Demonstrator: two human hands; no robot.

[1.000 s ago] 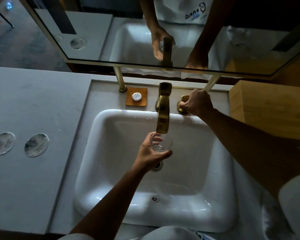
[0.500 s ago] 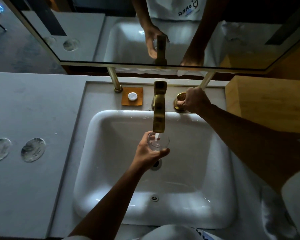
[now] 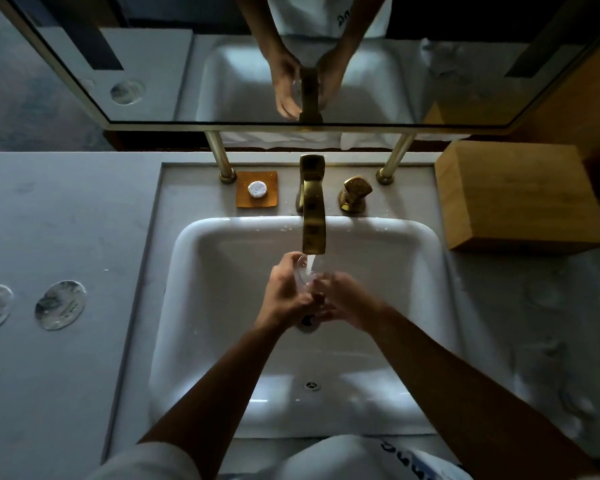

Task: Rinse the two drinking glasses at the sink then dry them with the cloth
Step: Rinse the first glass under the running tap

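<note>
Over the white sink (image 3: 194,271), my left hand (image 3: 284,292) grips a clear drinking glass (image 3: 305,273) under the brass faucet (image 3: 313,216). Water runs from the spout into the glass. My right hand (image 3: 347,301) is closed against the glass from the right, its fingers blurred. The glass is mostly hidden between both hands. On the dim counter to the right a faint round shape that may be a second glass (image 3: 542,294) stands, hard to make out. A pale cloth (image 3: 551,403) seems to lie at the right front, barely visible.
The brass tap handle (image 3: 355,194) stands right of the faucet. An orange soap dish (image 3: 257,188) with a round soap sits left of it. A wooden box (image 3: 513,195) is at the back right. Two round coasters (image 3: 59,304) lie on the left counter. A mirror (image 3: 291,57) hangs above.
Water started running into the glass. My right hand left the tap handle and came down to the glass beside my left hand.
</note>
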